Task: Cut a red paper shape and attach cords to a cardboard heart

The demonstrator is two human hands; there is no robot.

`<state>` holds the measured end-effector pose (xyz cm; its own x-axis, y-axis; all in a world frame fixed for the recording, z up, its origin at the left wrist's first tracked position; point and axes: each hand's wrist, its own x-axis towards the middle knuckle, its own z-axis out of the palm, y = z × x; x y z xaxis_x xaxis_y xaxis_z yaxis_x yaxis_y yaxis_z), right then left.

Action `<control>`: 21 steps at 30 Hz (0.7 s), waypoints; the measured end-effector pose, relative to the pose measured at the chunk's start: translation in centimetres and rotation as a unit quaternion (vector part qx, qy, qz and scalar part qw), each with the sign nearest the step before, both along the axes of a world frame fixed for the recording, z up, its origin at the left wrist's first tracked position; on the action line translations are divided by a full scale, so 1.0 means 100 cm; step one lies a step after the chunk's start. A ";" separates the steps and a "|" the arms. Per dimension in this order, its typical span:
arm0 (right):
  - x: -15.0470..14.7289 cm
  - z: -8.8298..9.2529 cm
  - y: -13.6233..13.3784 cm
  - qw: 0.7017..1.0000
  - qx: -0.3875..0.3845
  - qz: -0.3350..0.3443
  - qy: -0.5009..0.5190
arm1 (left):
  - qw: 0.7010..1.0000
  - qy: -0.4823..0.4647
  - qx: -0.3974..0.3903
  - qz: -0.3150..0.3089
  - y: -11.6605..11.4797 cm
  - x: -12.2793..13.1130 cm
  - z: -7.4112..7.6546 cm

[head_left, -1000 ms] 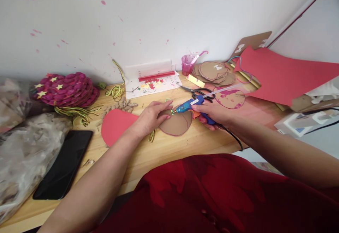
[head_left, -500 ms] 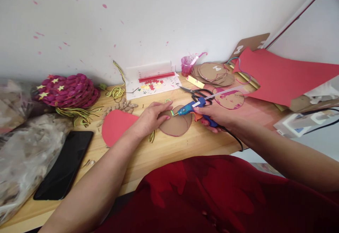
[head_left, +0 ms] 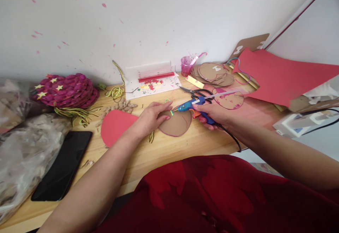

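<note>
My right hand (head_left: 212,116) is wrapped round the handle of a blue hot glue gun (head_left: 189,105) with an orange trigger. Its nozzle points left and meets a yellow-green cord (head_left: 171,112) on a round cardboard disc (head_left: 176,127). Bent fingers of my left hand (head_left: 153,116) pinch the cord down on the disc's left side. A small loop of it stands out beyond the fingertips, and loose ends show below the hand. Under my left forearm lies a red paper circle (head_left: 116,127), partly covered.
Black scissors (head_left: 197,92), a stained cardboard disc (head_left: 229,98) and stacked discs (head_left: 212,74) lie behind the glue gun. Pink plastic cup (head_left: 186,66), star cutouts (head_left: 152,84) and peanut shells (head_left: 122,105) sit farther back. A phone (head_left: 63,165) and plastic bag (head_left: 26,162) are left.
The glue gun has shifted slightly up and left, its nozzle moving along the cord. My left hand keeps its place on the disc.
</note>
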<state>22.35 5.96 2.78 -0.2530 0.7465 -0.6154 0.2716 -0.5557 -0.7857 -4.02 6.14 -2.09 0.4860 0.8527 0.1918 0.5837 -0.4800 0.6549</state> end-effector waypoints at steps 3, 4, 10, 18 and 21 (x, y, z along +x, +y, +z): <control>0.002 -0.002 -0.001 1.000 -0.004 0.001 -0.005 | 1.000 -0.001 -0.002 -0.001 0.000 0.000 0.000; 0.004 -0.002 -0.002 1.000 -0.006 0.001 -0.009 | 1.000 -0.001 -0.001 -0.001 0.000 0.000 0.001; 0.009 0.004 -0.004 0.998 -0.016 0.032 -0.045 | 1.000 0.001 0.001 -0.001 0.000 0.000 0.000; 0.002 0.005 0.003 1.000 -0.017 0.016 -0.017 | 1.000 -0.001 0.001 -0.001 -0.001 0.000 0.001; 0.001 0.000 0.004 1.000 -0.016 0.013 -0.013 | 1.000 0.005 0.000 0.000 -0.001 0.001 0.002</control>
